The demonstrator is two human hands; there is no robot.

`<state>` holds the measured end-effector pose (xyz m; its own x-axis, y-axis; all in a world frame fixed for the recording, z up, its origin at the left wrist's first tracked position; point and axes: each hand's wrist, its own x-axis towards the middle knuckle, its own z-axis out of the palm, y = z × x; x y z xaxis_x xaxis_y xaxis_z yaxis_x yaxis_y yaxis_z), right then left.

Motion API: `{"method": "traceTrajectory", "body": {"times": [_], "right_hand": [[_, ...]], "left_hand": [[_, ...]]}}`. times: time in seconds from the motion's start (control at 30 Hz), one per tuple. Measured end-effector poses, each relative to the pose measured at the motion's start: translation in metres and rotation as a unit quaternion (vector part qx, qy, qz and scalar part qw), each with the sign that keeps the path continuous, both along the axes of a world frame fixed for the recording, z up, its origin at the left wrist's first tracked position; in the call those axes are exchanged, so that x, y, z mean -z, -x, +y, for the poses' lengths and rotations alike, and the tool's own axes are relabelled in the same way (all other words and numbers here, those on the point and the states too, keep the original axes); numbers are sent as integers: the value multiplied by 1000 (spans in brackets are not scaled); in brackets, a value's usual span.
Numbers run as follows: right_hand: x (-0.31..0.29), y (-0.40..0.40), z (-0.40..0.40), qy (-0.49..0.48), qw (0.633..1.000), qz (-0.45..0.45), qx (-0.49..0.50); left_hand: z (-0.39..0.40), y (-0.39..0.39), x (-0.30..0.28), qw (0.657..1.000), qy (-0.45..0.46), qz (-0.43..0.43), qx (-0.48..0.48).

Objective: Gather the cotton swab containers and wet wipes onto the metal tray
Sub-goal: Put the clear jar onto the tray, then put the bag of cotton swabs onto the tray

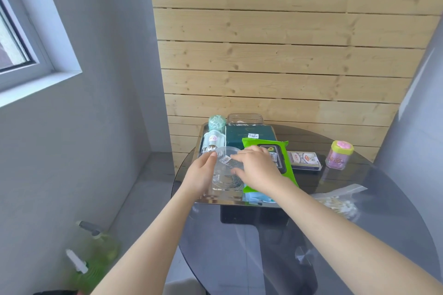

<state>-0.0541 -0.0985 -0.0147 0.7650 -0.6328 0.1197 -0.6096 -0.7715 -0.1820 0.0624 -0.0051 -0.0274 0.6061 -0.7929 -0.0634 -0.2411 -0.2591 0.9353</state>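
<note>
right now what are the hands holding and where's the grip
Both hold the clear round tub over the tray: left hand on its left side, right hand on its lid and right side.

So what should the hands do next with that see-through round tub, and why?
Probably set the clear round tub down flat on the metal tray and let go. Both the left hand and the right hand are on it, already over the tray beside the green wet wipes pack. The purple jar and the bag of swabs lie off the tray.
</note>
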Motion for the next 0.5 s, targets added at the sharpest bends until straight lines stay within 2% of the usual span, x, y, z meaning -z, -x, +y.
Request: {"method": "traceTrajectory", "body": {"times": [0.2, 0.3, 0.4, 0.5], "right_hand": [[-1, 51, 6, 2, 985, -168, -23], [0, 86, 3, -3, 972, -236, -5], [2, 118, -4, 6, 965, -261, 28], [3, 142, -12, 0, 968, -245, 50]], "left_hand": [[4, 28, -11, 987, 56, -150, 10], [2, 51, -17, 979, 82, -181, 35], [-5, 78, -20, 977, 82, -174, 88], [-13, 99, -22, 972, 80, -181, 127]]}}
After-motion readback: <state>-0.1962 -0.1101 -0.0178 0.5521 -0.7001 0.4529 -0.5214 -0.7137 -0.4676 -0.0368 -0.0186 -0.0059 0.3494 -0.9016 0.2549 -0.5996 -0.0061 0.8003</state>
